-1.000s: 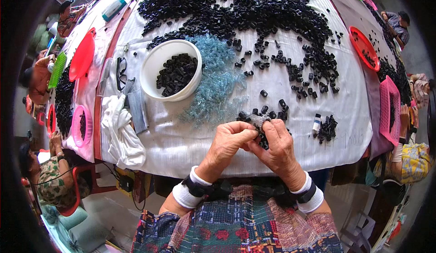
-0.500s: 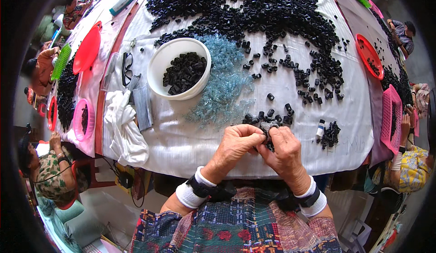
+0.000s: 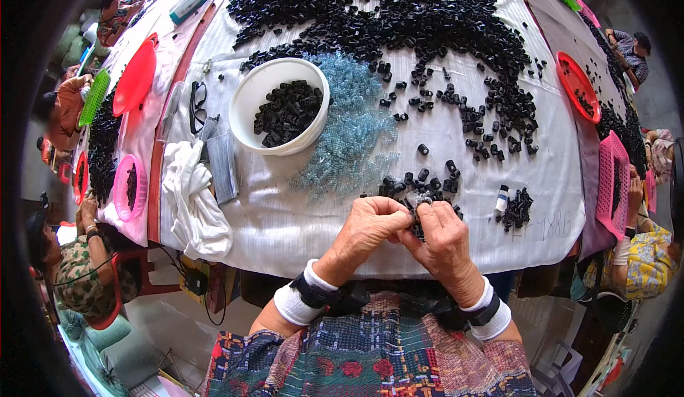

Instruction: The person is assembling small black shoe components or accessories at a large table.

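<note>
My left hand (image 3: pixel 369 232) and my right hand (image 3: pixel 440 239) meet over the table's near edge, fingertips pinched close together. What the left fingers pinch is too small to name. A bit of clear, crumpled-looking material (image 3: pixel 419 199) shows at the right fingertips; whether it is held or lies behind them I cannot tell. Just beyond the fingers lies a small cluster of short black plastic pieces (image 3: pixel 449 184), partly hidden by my hands. Farther left, small clear bluish parts (image 3: pixel 347 137) spread in a heap beside a white bowl (image 3: pixel 239 123) with black pieces (image 3: pixel 288 114) inside.
A large heap of black pieces (image 3: pixel 427 12) covers the far table. At right stand a small white bottle (image 3: pixel 501 201) and a little black pile (image 3: pixel 518 210). Left lie a white cloth (image 3: pixel 192 205), a mask (image 3: pixel 223 165) and glasses (image 3: pixel 197 105). Other people sit at both sides.
Both hands stay pinched together in nearly the same place, with small finger shifts. At the left edge, a seated person's hand has moved slightly.
</note>
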`<state>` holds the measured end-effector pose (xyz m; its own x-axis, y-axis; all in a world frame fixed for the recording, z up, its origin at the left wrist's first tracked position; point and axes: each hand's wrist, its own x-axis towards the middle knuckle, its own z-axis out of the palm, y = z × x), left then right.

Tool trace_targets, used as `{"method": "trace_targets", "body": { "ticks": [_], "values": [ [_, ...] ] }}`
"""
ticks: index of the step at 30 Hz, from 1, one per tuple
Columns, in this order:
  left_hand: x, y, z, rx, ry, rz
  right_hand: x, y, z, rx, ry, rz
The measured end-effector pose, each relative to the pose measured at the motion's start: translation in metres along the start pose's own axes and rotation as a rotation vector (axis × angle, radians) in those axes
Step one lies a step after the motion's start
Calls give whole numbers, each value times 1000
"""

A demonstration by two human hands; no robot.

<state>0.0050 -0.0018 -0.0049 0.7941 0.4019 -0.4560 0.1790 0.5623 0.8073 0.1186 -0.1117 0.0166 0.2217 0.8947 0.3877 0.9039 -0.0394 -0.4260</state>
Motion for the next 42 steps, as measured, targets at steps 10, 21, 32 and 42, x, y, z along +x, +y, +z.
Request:
{"method": "trace_targets", "body": {
  "ticks": [10,21,32,42],
  "values": [
    [1,3,0,14,-23,6,3,4,-3,26,11,-42],
    [-3,11,5,-116,5,-46,-2,9,-8,114,72,4],
    [-4,12,5,45,-114,-51,0,8,-15,76,107,-27],
    [-6,11,3,94,-156,-30,-2,7,-19,173,-7,20]
  ]
}}
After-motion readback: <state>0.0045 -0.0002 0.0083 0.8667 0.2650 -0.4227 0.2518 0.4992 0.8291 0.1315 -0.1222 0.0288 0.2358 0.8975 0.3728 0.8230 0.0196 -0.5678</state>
